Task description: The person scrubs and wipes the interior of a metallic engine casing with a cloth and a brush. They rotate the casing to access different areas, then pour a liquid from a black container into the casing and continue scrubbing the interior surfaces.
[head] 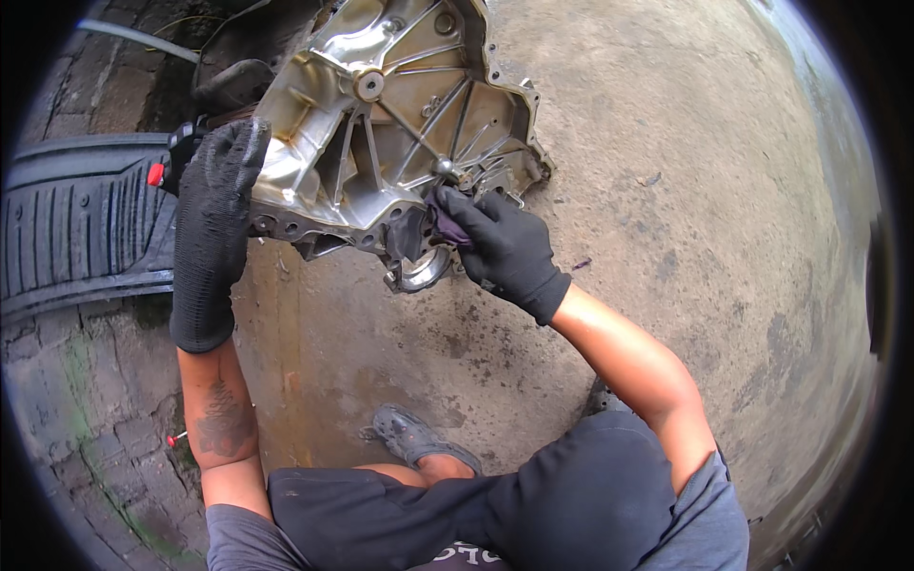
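A ribbed cast-metal housing [421,93], likely a transmission or engine cover, is tilted up before me with its oily inner face showing. My left hand [218,207], in a black knit glove, grips its left edge; the fingertips are partly hidden. In my gloved right hand [500,243], a dark purple cloth [448,223] is pressed to the lower right part of the housing. Just below the cloth is a shiny round bore [425,271] in the flange. A rounded metal pin [444,167] stands out above the right fingers.
A black ribbed plastic panel [86,221] lies at the left, with a red knob [156,174] near my left wrist. Worn paving blocks [114,385] hold a small red-headed item [173,440]. The stained concrete floor [678,214] spreads right. My clog [414,432] is below the housing.
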A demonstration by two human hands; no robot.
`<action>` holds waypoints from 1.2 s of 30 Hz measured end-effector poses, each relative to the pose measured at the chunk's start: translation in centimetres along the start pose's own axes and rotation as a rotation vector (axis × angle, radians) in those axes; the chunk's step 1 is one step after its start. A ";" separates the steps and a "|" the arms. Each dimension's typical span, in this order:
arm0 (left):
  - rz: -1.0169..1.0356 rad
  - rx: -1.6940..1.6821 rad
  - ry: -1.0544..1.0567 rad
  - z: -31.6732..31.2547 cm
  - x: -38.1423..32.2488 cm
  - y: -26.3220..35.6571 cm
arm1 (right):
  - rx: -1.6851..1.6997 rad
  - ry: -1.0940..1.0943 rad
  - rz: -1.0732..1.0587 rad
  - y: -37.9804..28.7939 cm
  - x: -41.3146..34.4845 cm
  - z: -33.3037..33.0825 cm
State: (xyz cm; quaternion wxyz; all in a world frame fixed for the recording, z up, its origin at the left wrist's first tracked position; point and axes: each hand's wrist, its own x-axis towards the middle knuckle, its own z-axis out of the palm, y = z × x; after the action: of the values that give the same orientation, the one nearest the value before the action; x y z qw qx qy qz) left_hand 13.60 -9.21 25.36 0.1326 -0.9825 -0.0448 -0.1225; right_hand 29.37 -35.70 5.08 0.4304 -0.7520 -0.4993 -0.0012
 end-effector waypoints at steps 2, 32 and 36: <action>0.036 -0.029 0.023 -0.1 0.1 0.0 | -0.115 -0.014 -0.046 -0.9 0.9 -0.2; 0.045 0.045 0.065 -1.1 0.5 1.9 | -0.324 -0.005 -0.184 -1.4 2.7 -1.8; 0.007 -0.015 0.037 -1.0 0.4 2.0 | -0.320 0.027 -0.202 -1.2 2.0 0.4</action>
State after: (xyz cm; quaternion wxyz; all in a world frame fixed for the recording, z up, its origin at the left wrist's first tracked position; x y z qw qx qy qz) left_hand 13.96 -11.39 25.94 0.1265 -0.9812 -0.0381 -0.1407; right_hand 29.28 -33.74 6.49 0.3095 -0.7568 -0.5599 -0.1338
